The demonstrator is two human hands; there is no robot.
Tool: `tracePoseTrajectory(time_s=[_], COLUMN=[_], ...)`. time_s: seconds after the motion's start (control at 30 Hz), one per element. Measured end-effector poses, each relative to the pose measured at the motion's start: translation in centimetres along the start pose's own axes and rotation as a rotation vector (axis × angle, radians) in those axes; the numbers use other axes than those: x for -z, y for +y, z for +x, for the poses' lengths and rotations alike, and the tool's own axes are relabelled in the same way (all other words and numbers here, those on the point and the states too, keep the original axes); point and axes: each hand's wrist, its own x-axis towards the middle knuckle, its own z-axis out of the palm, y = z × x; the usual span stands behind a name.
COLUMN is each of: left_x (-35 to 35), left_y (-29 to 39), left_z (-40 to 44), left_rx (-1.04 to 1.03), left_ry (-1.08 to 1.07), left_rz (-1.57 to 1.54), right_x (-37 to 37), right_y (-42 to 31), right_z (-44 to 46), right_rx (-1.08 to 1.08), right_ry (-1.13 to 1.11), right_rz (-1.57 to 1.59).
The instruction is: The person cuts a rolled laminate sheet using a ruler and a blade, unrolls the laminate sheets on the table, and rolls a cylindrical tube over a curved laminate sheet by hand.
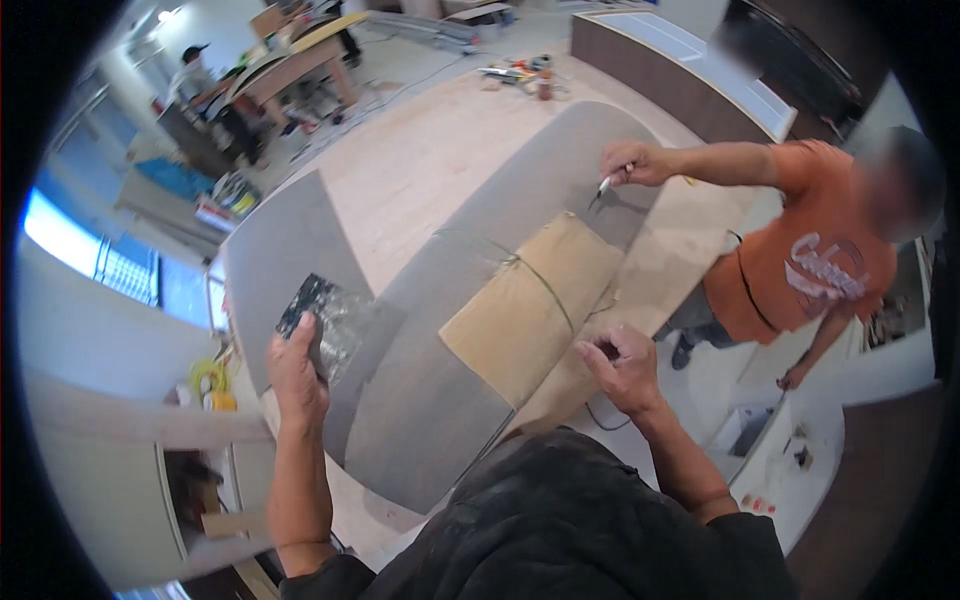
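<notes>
My left hand [300, 372] is closed around a flat rectangular piece [330, 325], dark at the top edge and shiny grey below. I cannot make out its exact kind. Beneath it lies a large grey board with rounded ends [440, 330]. A tan rectangular sheet [530, 310] rests on that board, with a thin green strap [545, 283] running across it. My right hand [625, 368] hovers by the sheet's near right corner, its fingers curled and the thumb near the index finger. Whether something small is between them is hidden.
A co-worker in an orange shirt [800, 250] stands at the right, holding a slim white-and-dark tool [601, 192] over the board. Tools and bottles [530, 78] lie on the far table surface [420, 140]. Another person [195, 85] is at a bench at the back left.
</notes>
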Motion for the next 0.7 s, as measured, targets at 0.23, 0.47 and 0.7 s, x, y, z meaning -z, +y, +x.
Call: tracePoseTrajectory(time_s=[0.23,0.47,0.7], left_x=[2.2,1.6,1.4], left_y=[-2.8,-7.1,-10.2], left_z=[-5.9,-6.5,-4.7], left_rx=[0.027,-0.192,-0.177], left_ry=[0.251,0.448,0.517], left_rz=[0.013,0.173,0.614], right_x=[-6.4,-5.7,-3.3], right_y=[2.1,8.7,18.6], right_z=[7.2,11.8,20.0], right_rx=[0.218,0.197,-0.208], right_ry=[0.143,0.457,0.382], right_rz=[0.015,-0.339,-0.14])
